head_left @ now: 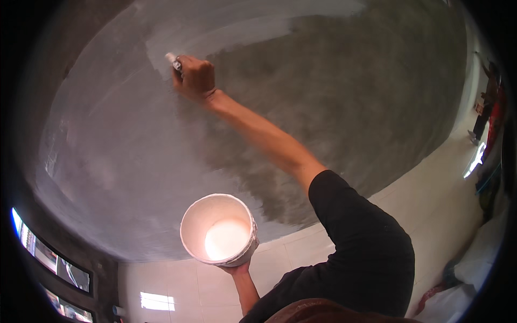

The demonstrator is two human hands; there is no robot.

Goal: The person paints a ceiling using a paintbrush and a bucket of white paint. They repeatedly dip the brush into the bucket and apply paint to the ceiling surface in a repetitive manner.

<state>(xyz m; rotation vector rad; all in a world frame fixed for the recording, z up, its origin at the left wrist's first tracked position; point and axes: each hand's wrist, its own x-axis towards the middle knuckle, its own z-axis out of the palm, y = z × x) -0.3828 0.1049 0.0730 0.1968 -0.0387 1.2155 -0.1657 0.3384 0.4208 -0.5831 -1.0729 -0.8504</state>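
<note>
My right hand (195,78) is raised to the grey wall, its fingers closed round a paintbrush (171,57) whose pale tip is at the surface. The brush's handle is mostly hidden in the hand. Lighter grey coating (118,140) covers the wall's left and upper parts, while a darker, blotchy area (344,97) spreads to the right. Lower down, my left hand (238,267) grips a white bucket (194,226) from beneath. White paint (229,239) lies in the bottom of the bucket, and its mouth tilts toward me.
Pale floor tiles (291,250) run along the wall's foot. Window panes (56,264) are at the lower left. At the far right a person (487,99) stands near the wall's end, and whitish plastic sheeting (452,296) lies at the lower right.
</note>
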